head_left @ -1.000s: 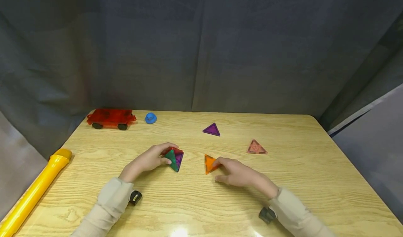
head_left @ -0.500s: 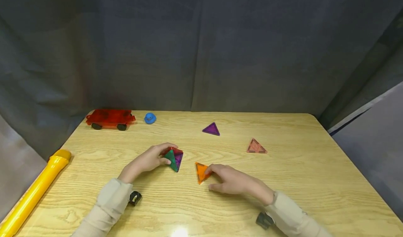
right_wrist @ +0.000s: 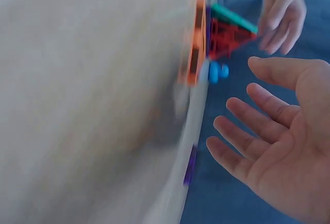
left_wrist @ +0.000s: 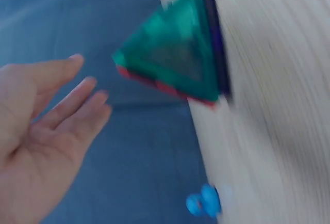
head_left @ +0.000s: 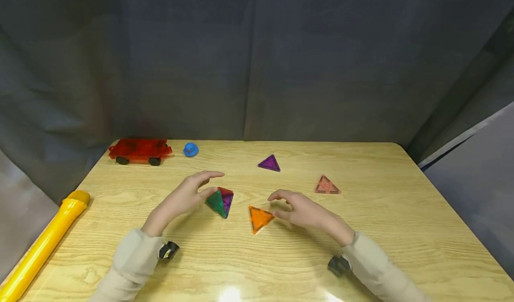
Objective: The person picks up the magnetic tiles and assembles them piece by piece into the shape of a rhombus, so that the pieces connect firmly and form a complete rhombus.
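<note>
left hand (head_left: 186, 198) spread, translucent green-red-purple plastic pyramid (head_left: 217, 203) just right of it; right hand (head_left: 302, 210) spread, orange plastic triangle (head_left: 259, 219) on wood-grain bench (head_left: 249, 266) just left.

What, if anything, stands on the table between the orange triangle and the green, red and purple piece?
Nothing visible: in the head view, only tabletop shows between the orange triangle and the green, red and purple piece. The right hand and the left hand are on the outer sides, not in this gap.
</note>
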A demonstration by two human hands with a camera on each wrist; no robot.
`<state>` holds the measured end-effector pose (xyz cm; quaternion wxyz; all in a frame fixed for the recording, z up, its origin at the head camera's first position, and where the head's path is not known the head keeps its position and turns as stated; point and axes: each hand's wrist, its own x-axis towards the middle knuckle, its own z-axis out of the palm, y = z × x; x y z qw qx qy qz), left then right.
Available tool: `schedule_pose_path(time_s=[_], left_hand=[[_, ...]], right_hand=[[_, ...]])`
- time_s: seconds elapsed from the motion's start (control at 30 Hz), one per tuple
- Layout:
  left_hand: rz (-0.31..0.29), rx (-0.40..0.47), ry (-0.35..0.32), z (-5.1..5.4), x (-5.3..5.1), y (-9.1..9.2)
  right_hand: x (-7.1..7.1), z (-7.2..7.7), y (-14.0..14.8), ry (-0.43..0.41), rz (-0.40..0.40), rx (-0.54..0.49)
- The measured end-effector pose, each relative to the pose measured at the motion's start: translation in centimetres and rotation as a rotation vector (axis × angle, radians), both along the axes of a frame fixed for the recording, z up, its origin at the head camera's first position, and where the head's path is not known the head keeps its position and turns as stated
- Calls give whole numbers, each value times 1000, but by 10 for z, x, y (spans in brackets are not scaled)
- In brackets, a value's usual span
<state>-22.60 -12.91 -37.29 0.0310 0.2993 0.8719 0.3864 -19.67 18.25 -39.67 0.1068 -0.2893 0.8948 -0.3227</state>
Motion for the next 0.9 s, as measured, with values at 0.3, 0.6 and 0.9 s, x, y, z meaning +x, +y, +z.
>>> schedule_pose_path(time_s=[0.3,0.6,0.9], left_hand=[[-189,-69,-3,6,31,45],[-319,-267,-286,-8,39,63],[-317,-337,-300,-18,37,65]], right_hand=[[-37,-2,7,-11,-112,67],[-64,-7,6,-63,-152,88],[-81,-14,6,-71,-195,142]])
